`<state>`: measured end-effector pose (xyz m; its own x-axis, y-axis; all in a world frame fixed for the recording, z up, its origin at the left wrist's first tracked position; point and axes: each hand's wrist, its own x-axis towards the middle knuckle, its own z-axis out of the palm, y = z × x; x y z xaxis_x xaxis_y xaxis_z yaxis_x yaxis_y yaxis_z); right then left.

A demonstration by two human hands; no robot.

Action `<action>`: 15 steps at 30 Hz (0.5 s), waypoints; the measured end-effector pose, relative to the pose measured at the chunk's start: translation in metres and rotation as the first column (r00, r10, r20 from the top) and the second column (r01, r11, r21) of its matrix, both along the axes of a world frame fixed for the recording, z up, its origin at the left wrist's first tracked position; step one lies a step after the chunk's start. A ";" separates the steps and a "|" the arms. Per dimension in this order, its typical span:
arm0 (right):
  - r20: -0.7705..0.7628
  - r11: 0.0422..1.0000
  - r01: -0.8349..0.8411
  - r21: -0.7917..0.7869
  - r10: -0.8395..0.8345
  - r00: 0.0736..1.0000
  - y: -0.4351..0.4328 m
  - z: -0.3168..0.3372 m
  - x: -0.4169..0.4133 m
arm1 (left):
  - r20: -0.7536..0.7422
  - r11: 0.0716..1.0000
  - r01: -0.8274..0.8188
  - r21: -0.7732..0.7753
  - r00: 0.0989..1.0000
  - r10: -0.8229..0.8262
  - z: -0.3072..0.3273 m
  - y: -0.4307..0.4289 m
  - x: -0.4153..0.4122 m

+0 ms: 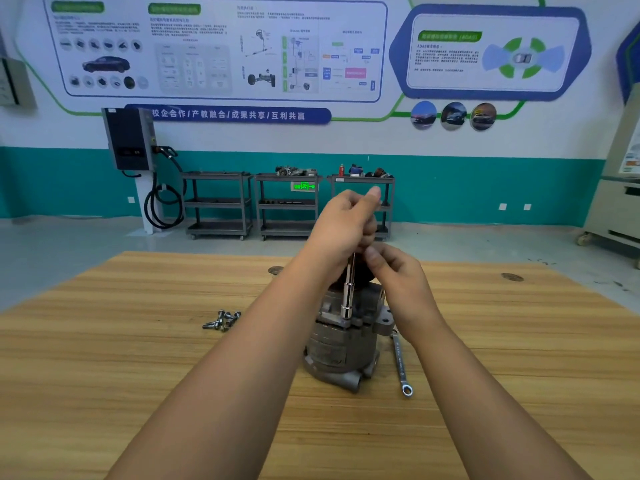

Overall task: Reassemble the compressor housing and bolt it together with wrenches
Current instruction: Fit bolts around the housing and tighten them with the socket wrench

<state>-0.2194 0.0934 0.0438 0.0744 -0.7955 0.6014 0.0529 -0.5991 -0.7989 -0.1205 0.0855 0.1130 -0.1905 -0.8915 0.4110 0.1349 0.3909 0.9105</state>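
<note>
Both hands at frame centre grip the upright socket driver [348,289] — left hand [341,230] clenched high, right hand [398,271] pinching its shaft — atop the compressor housing [341,344] on the counter [138,358].

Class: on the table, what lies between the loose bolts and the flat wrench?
In the head view, the compressor stands between the bolts and the wrench.

Bright, even room light; soft shadows on the table [138,358]. Wall posters [214,50] blur, edges bow outward.
</note>
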 end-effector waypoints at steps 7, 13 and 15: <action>-0.034 1.000 0.013 0.007 -0.013 0.999 -0.004 0.003 -0.002 | 0.003 0.985 0.049 0.165 0.999 -0.050 0.010 0.006 0.002; -0.024 0.997 0.078 0.005 -0.078 0.997 -0.004 0.000 -0.001 | 0.298 0.776 -0.515 -0.364 0.725 0.621 0.007 0.026 -0.020; 0.004 0.995 0.097 0.021 -0.097 0.995 -0.004 -0.001 0.000 | 0.249 0.762 -0.546 -0.347 0.730 0.637 0.005 0.031 -0.030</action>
<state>-0.2193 0.0898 0.0428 -0.0071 -0.8113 0.5846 -0.0004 -0.5846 -0.8113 -0.1502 0.1165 0.1182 0.1793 -0.7524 0.6339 -0.4890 0.4909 0.7210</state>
